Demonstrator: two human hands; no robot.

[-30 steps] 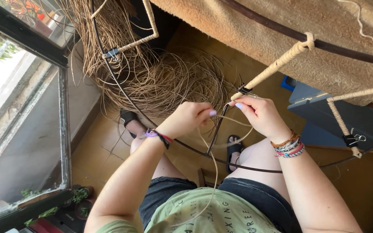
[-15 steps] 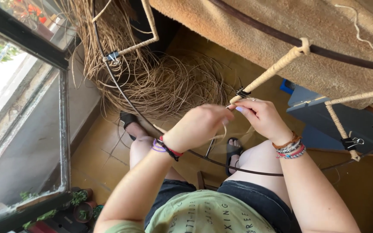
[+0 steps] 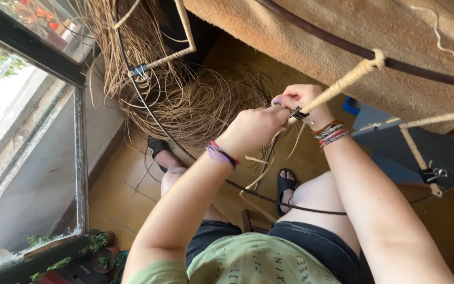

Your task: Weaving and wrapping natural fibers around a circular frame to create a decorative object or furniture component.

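both hands gripping wrapped rod, binder clip

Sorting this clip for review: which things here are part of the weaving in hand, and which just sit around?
In use:
left hand
right hand
wrapped spoke
black binder clip
dark hoop
loose cane strand

Lying about:
heap of cane
tan blanket
potted plants
window frame

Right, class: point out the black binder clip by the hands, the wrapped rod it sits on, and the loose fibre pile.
black binder clip [image 3: 299, 113], head view, its body.
wrapped rod [image 3: 342, 84], head view, mid-length.
loose fibre pile [image 3: 206, 105], head view, centre.
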